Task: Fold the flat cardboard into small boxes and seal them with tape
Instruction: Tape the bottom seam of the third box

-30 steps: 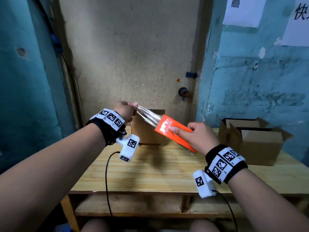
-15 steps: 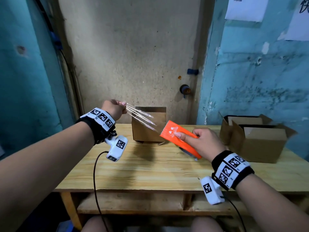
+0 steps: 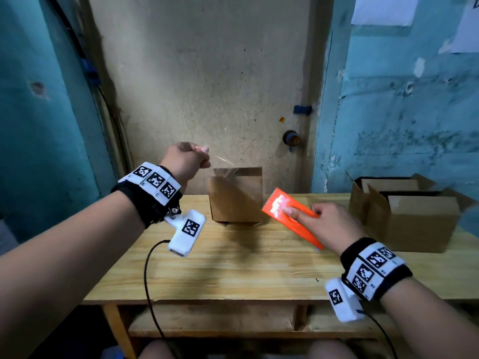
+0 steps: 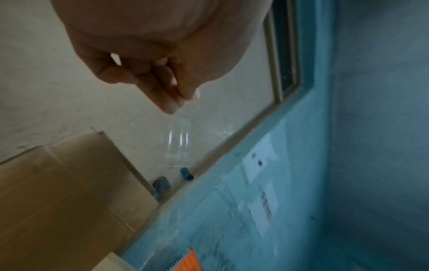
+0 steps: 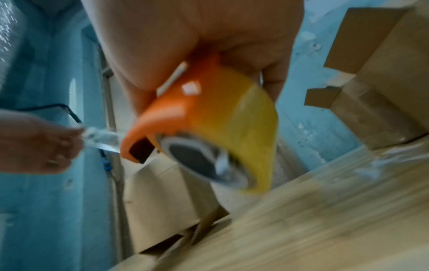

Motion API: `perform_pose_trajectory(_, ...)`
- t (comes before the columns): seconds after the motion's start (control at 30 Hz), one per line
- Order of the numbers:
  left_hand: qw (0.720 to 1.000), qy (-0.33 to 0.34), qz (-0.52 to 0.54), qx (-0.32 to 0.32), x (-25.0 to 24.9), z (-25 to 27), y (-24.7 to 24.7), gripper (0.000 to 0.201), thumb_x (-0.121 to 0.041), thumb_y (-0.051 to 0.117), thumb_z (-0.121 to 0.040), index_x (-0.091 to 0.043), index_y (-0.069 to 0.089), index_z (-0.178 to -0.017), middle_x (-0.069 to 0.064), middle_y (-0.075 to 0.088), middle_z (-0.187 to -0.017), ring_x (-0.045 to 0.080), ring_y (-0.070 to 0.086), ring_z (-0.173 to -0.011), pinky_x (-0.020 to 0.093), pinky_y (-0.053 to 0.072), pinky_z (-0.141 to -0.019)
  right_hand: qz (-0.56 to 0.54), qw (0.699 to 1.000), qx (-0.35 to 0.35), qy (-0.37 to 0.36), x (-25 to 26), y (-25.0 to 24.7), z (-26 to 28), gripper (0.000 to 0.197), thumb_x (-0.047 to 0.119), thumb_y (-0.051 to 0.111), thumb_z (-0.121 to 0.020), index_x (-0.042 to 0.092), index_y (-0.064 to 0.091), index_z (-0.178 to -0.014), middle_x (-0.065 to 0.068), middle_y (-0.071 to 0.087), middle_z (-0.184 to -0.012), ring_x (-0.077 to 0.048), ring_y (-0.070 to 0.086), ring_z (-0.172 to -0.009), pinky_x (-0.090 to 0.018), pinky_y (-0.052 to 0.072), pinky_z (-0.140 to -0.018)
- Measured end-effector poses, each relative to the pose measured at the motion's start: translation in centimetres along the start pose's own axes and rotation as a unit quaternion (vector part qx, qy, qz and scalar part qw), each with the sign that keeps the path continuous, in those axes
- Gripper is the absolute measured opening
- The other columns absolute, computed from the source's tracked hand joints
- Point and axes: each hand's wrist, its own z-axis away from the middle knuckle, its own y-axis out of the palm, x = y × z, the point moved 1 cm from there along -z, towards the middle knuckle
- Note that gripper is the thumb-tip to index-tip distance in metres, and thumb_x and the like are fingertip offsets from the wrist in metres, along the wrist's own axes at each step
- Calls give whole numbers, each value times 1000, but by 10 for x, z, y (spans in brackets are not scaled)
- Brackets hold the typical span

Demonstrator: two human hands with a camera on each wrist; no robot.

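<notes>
- Nearest in the head view, the right hand is held above the wooden table, its fingers curled round an orange tape dispenser with the forefinger laid flat along the top.
- Only the right wrist view shows what lies beneath the dispenser: a yellowish roll of tape with a dark core, gripped from above by the hand; the picture is blurred.
- The left hand is raised at the left, closed, with a strip of clear tape pinched between thumb and fingertips.
- In the left wrist view the pinch is seen from below: the fingertips are pressed together and the clear strip hangs from them as faint glints against the wall.
- In the head view the strip is stretched from the left hand towards the toothed end of the dispenser; whether it is joined there cannot be told, though the right wrist view shows it reaching the orange nose.
- Behind and between the hands, a small cardboard box is stood on the table against the wall, untouched by either hand.
- Its lower flaps are seen splayed on the tabletop only in the right wrist view.
- Farther right, two open cardboard boxes are set side by side on the table by the blue wall.
- Sheets of paper are fixed high on that wall.
</notes>
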Motion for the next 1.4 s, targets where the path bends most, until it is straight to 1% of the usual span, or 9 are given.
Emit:
perform_pose_trajectory(0.17,991,25,-70,115,-15,23,29,7,-12,66,-98,-10,60,-93,8,65,-87,7,67,-70,12,46,-49,88,990,104,34,-17,16,-22,97,104,26,-73,17,68,-75,-1,70,-67,-22,69,-68,-36,56,-79)
perform_pose_trajectory(0.47,990,78,-86,84,-2,38,53,16,-17,77,-90,-9,65,-83,5,69,-68,6,61,-57,13,45,-49,257,959,115,21,9,18,-40,81,84,21,-95,16,62,-81,-8,65,-87,-29,64,-89,-37,45,-79)
perform_pose_trajectory(0.6,977,121,-131,118,9,55,69,18,-23,79,-88,-16,66,-77,5,74,-75,18,69,-73,30,58,-71,294,949,110,32,15,24,-49,85,81,17,-98,14,70,-92,-4,69,-87,-26,66,-86,-36,42,-76)
perform_pose_trajectory(0.73,964,100,-171,179,17,56,76,18,-23,79,-88,-13,68,-79,5,75,-78,21,74,-82,40,61,-83,296,944,132,69,30,26,-61,76,81,25,-97,18,65,-84,-3,66,-82,-25,66,-88,-34,44,-79)
perform_pose_trajectory(0.83,967,85,-115,212,11,64,74,16,-15,75,-90,-11,64,-79,6,69,-73,11,67,-65,29,55,-64,288,942,146,94,33,29,-69,66,76,40,-97,16,63,-80,-5,62,-80,-26,66,-89,-33,46,-82)
perform_pose_trajectory(0.97,963,100,-16,250,-26,60,54,11,-15,71,-92,-14,65,-83,2,69,-70,9,61,-61,22,42,-57,376,901,196,90,-8,41,-66,40,43,73,-92,23,71,-125,-5,71,-101,-32,71,-103,-46,55,-93)
perform_pose_trajectory(1.07,957,108,-33,267,-43,45,29,11,-16,70,-93,-15,61,-86,-1,65,-72,10,59,-64,22,44,-60,269,928,248,75,-19,25,-61,56,58,49,-105,38,40,-157,-7,48,-158,-36,56,-133,-45,47,-105)
perform_pose_trajectory(1.27,957,70,-60,276,-15,31,26,11,-18,70,-94,-19,62,-86,-3,68,-76,7,63,-69,26,47,-69,129,989,63,21,35,-15,-62,73,78,35,-98,13,67,-88,-4,68,-87,-25,67,-83,-40,57,-80)
perform_pose_trajectory(1.4,955,62,-47,287,-5,32,33,12,-17,68,-95,-18,61,-86,-1,67,-74,6,63,-66,24,45,-65,-295,943,151,-34,87,-26,-54,57,64,48,-101,14,76,-106,1,78,-101,-15,74,-96,-35,57,-97)
